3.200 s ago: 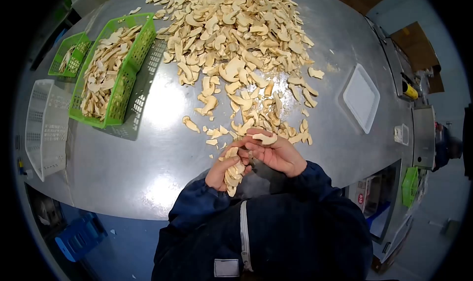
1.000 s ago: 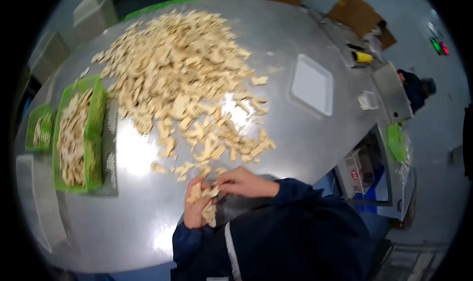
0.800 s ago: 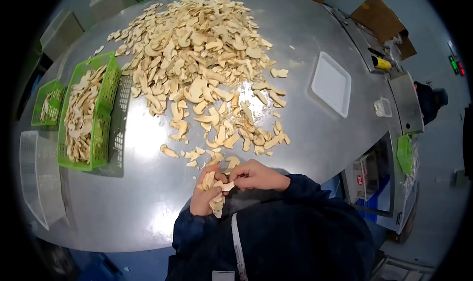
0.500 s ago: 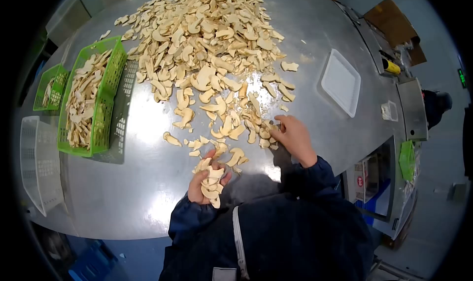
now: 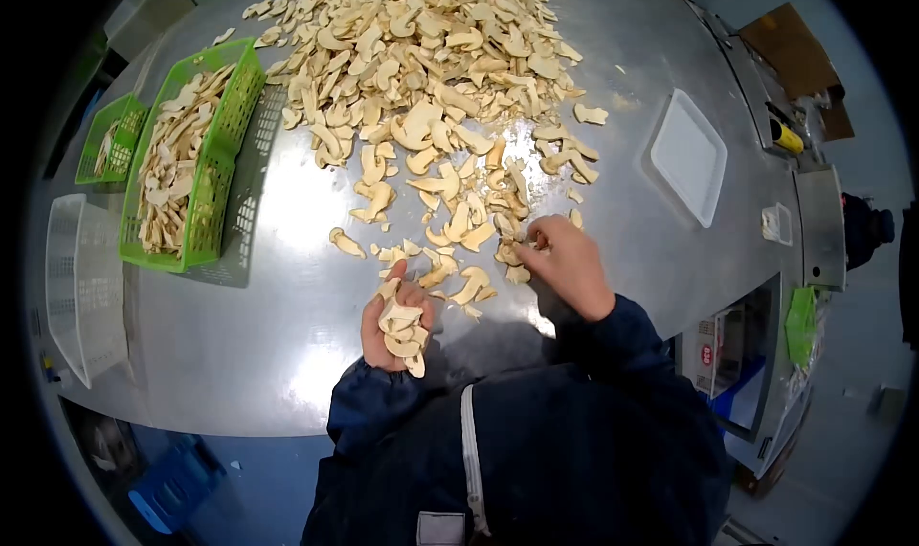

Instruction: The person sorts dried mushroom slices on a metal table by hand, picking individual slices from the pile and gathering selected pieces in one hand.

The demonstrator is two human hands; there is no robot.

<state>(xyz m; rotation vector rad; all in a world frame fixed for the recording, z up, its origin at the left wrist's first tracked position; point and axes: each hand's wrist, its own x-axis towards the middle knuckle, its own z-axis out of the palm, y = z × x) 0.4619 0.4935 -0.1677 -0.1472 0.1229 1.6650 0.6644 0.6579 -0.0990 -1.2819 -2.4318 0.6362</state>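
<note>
My left hand (image 5: 375, 334) is closed around several pale dried mushroom slices (image 5: 404, 328), stacked in the palm near the table's front edge. To its right, my right hand (image 5: 572, 268) has thumb and forefinger pinched together at a small group of loose slices (image 5: 507, 252), seemingly on one slice; the fingertips partly hide it. More slices (image 5: 469, 225) lie scattered between my hands and a large heap of mushroom slices (image 5: 421, 48) farther back on the metal table (image 5: 287, 340).
On the left stand a green basket (image 5: 215, 197) of slices, a smaller green basket (image 5: 133, 136) with a few slices, and a white basket (image 5: 65, 288). A white tray (image 5: 691, 158) lies on the right. Beyond the table, a person (image 5: 866, 232) is partly visible.
The view has shifted, so the table's contents appear higher and farther right. My right hand has moved slightly left among the loose slices. My left hand still holds its slices, tilted more upright.
</note>
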